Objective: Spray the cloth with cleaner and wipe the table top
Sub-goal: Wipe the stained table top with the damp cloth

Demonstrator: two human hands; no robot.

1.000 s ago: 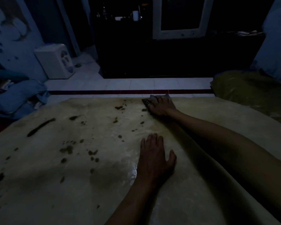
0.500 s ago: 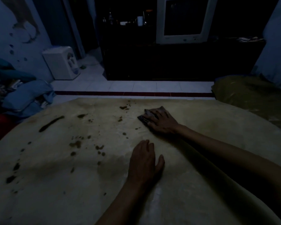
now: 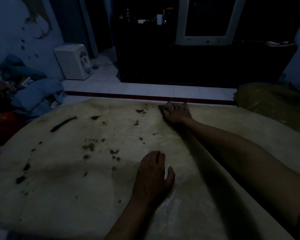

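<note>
The pale yellowish table top (image 3: 62,184) fills the lower view and carries several dark stains across its left and middle. My right hand (image 3: 177,113) reaches to the far edge and presses a small dark cloth (image 3: 161,107) flat on the surface; only the cloth's left end shows past my fingers. My left hand (image 3: 153,175) lies palm down on the table nearer to me, fingers slightly apart, holding nothing. No spray bottle is in view.
Beyond the far edge lie white floor tiles with a red strip (image 3: 145,97). A white box appliance (image 3: 74,61) stands at the back left, bundled blue fabric (image 3: 36,96) at the left, an olive cushion (image 3: 274,99) at the right, a dark cabinet (image 3: 197,64) behind.
My right hand pulled the cloth back toward the middle, then pushed it out again to the far edge. My left hand stayed flat on the table.
</note>
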